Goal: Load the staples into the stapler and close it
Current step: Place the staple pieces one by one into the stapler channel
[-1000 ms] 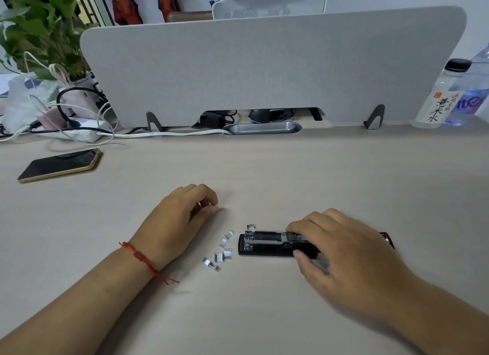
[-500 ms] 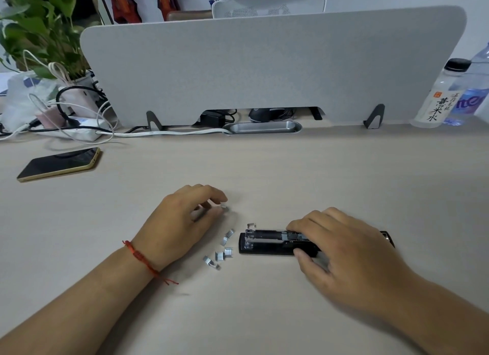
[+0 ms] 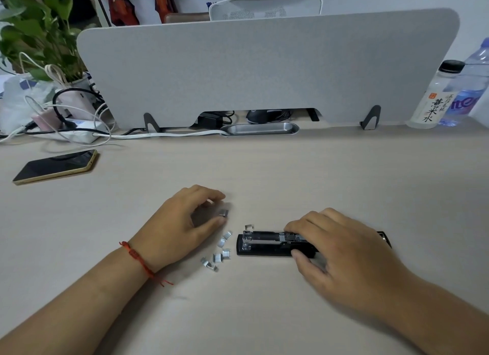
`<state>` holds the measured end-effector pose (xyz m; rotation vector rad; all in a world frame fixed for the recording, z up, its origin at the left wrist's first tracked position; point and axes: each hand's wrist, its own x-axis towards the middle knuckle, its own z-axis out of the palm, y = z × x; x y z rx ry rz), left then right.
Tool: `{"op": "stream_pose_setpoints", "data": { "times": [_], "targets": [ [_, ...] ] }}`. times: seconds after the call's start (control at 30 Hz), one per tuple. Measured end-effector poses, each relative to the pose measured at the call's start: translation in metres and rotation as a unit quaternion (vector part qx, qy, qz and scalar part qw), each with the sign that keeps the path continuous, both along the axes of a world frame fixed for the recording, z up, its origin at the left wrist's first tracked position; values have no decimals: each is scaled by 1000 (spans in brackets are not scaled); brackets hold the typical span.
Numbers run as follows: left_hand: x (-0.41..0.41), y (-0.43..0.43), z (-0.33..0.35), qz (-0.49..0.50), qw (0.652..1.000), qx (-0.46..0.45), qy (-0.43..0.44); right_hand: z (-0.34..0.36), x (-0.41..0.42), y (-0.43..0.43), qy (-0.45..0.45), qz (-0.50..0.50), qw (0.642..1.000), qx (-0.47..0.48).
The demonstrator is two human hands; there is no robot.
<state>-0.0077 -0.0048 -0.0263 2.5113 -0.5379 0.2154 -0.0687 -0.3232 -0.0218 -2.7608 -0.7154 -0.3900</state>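
Note:
A black stapler (image 3: 267,245) lies opened flat on the desk, its metal staple channel facing up. My right hand (image 3: 341,249) rests on its right half and holds it down, hiding that end. Several short silver staple pieces (image 3: 221,251) are scattered just left of the stapler. My left hand (image 3: 185,222) is left of them, pinching one small staple piece (image 3: 224,213) between thumb and fingertips, a little above the desk.
A phone (image 3: 57,165) lies at the far left. A plant, cables and a power strip (image 3: 76,134) crowd the back left. A grey divider panel (image 3: 264,69) runs along the back edge. Two bottles (image 3: 436,95) stand at the back right.
My left hand has uncurled and moved a little right, bringing a staple piece out at its fingertips. My right hand stays on the stapler.

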Motion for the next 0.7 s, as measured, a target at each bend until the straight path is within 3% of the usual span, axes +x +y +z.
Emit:
{"op": "stream_pose_setpoints", "data": {
  "times": [0.23,0.33,0.4,0.5,0.7],
  "targets": [
    [0,-6,2,8,1000,0,15,-1,0,0,3,4,1000,1],
    [-10,-15,6,0,996,-85,-3,-1,1,0,3,7,1000,2],
    [-20,-24,8,-39,995,-92,-14,-1,1,0,0,9,1000,3],
    [-28,-33,6,-67,996,-55,9,-1,1,0,-2,9,1000,1],
    [-32,-32,8,-73,988,-123,53,-1,0,0,-3,6,1000,-1]
  ]
}}
